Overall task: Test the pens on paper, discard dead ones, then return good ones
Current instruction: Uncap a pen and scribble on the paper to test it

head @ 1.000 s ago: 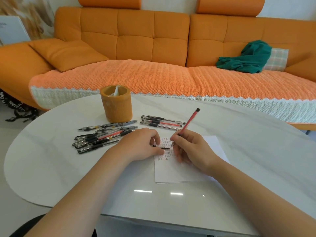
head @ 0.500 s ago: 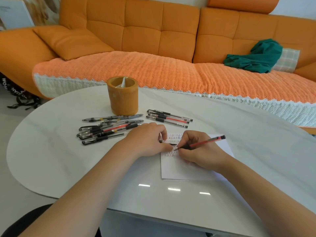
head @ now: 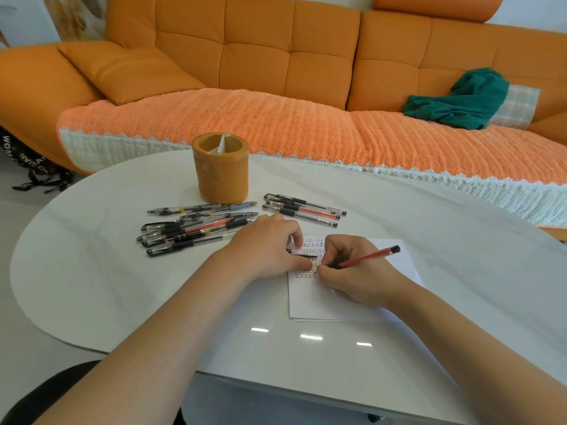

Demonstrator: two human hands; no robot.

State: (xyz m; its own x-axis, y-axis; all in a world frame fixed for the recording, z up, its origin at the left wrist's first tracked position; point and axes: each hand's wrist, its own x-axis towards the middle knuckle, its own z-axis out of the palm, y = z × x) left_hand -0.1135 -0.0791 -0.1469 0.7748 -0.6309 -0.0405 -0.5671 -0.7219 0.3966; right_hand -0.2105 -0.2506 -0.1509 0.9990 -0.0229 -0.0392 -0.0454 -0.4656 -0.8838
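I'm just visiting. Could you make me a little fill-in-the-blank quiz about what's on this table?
1. The right hand writes on the paper with a ___ pen.
2. The pen holder stands ___ on the table.
3. The larger pile of pens lies to the ___ of the left hand.
4. The left hand pinches a pen cap over the ___.
Missing words: red; upright; left; paper.
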